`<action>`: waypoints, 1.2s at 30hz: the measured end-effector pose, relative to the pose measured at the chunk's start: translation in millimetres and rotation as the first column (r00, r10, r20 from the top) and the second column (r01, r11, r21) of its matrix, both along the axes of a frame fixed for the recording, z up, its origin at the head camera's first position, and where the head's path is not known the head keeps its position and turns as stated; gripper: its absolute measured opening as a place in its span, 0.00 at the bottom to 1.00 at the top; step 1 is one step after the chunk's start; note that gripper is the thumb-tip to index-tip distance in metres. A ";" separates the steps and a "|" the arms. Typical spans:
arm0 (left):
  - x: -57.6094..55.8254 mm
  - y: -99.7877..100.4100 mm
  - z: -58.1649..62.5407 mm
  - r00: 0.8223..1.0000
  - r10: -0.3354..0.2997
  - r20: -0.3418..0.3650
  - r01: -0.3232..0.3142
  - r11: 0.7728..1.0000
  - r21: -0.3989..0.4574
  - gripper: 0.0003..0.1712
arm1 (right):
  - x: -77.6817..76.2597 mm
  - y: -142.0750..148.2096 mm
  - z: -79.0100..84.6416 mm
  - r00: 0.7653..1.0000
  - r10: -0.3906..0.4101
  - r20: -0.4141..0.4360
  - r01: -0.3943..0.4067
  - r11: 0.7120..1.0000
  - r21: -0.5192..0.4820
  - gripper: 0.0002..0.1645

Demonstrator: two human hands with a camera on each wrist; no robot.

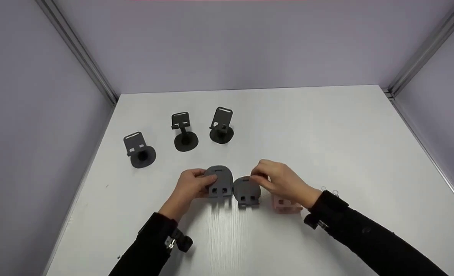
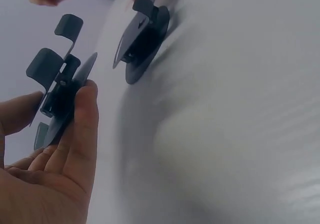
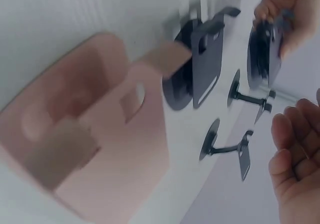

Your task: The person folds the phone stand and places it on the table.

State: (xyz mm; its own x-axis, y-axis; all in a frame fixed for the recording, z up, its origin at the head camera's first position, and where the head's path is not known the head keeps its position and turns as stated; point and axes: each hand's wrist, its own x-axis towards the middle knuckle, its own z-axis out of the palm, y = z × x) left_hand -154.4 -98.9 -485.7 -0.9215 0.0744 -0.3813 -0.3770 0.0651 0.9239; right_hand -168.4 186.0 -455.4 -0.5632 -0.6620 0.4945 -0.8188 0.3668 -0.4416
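Observation:
My left hand (image 1: 186,188) grips a folded dark grey phone stand (image 1: 222,177), thumb on its front plate and fingers behind the round base. In the left wrist view this stand (image 2: 62,91) is held up off the table, its two lip hooks showing. A second folded grey stand (image 1: 246,188) rests on the table just to its right. Over that one and a folded pink phone stand (image 1: 284,207) hovers my right hand (image 1: 282,180). Its fingers are loosely curled with nothing in them, as the right wrist view of the hand (image 3: 300,159) shows. Part of the pink stand is hidden beneath the right hand.
Three unfolded dark phone stands stand farther back on the white table (image 1: 326,134): one at left (image 1: 140,151), one in the middle (image 1: 185,132), one to the right (image 1: 222,126). Pale walls (image 1: 231,46) close off the back and both sides.

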 end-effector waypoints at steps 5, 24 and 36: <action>3.0 -7.0 -5.2 0.999 -0.016 0.035 0.020 0.995 -0.098 0.20 | -8.7 18.1 -1.3 0.999 -0.051 0.001 0.051 0.998 -0.032 0.06; 7.7 -3.6 -12.2 0.996 -0.077 -0.049 0.043 0.869 -0.493 0.17 | -10.4 29.3 -4.0 0.995 -0.090 0.037 0.090 0.996 0.000 0.06; 11.7 -3.4 -13.9 0.979 -0.151 -0.140 0.007 0.705 -0.709 0.20 | -7.6 28.2 -6.4 0.993 -0.097 0.068 0.096 0.995 0.004 0.07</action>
